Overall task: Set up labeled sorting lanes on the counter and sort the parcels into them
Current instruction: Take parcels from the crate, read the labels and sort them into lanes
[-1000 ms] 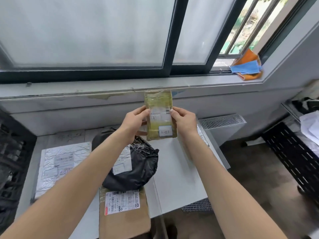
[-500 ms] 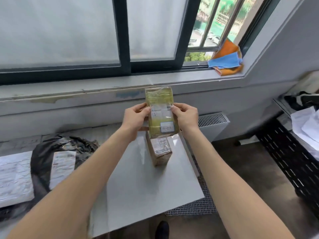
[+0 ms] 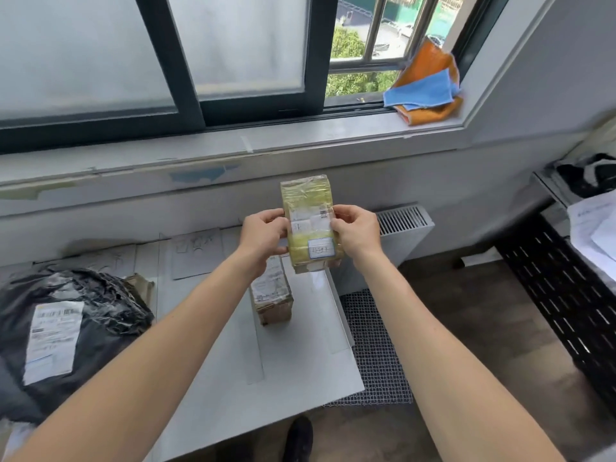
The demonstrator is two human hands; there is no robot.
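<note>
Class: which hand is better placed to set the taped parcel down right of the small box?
Likely right: the right hand grips the taped parcel on the side nearer that bare counter; the left hand is over the box.

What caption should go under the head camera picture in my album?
Sorting time: left hand and right hand hold a yellow-taped parcel above the counter.

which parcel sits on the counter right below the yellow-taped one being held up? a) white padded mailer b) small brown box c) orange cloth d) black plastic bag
b: a small brown box stands on the counter just below the yellow-taped parcel, which the left hand and right hand grip by its sides; the black bag lies far to the left.
</note>
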